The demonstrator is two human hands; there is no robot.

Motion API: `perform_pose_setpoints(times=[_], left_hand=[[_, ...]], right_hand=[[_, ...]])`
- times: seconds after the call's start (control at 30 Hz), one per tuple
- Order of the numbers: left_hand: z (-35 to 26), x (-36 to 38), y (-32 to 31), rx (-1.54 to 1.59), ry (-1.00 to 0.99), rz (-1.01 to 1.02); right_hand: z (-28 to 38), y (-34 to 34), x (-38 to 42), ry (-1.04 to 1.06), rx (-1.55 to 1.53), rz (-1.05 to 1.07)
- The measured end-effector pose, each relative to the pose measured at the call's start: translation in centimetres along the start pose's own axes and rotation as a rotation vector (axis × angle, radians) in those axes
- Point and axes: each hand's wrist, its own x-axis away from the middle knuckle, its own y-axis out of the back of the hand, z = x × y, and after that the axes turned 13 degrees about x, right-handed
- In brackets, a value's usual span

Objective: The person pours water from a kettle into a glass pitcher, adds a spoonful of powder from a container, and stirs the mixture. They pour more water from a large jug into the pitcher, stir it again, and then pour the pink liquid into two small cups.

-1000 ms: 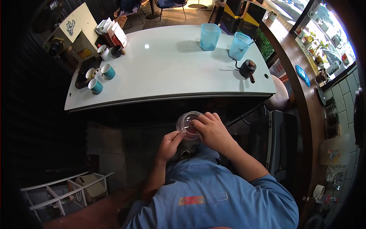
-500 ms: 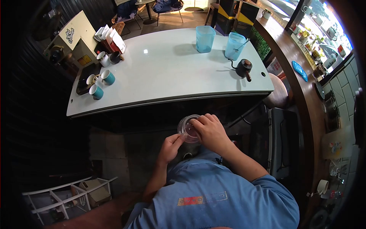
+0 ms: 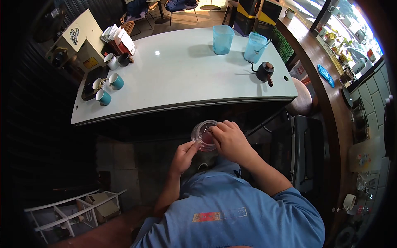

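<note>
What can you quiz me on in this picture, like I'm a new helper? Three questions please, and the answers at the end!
1. Pick one: the left hand and the right hand are both at which thing? A) a book B) a clear round container C) a phone
2. Count: how many blue tubs stand on the white table?
3. True or false: the black kettle stands nearer to the blue tubs than to the teal mugs.

Key: 1. B. 2. Two. 3. True.
</note>
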Motion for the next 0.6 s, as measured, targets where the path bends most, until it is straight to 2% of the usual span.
perform_pose_setpoints(times=[0.17, 0.23, 0.37, 0.47, 0.53, 0.6], left_hand=[[0.6, 0.1, 0.2, -0.019, 0.016, -0.008], [0.8, 0.1, 0.3, -0.007, 0.019, -0.015], [0.6, -0.1, 0.6, 0.013, 0.017, -0.027], [0.6, 0.0, 0.9, 0.007, 0.006, -0.012], [0.5, 0.0, 0.8, -0.003, -0.001, -0.002], [0.0, 0.1, 0.4, -0.037, 0.025, -0.002]], right_hand=[[0.1, -0.5, -0.3, 0.021, 0.068, -0.065], [0.3, -0.6, -0.4, 0.016, -0.123, -0.077], [0.1, -1.5, -0.2, 0.048, -0.279, -0.093], [0.3, -0.7, 0.1, 0.032, -0.238, 0.017], [0.6, -0.1, 0.1, 0.012, 0.010, 0.057], [0.5, -0.3, 0.2, 0.004, 0.063, 0.045]])
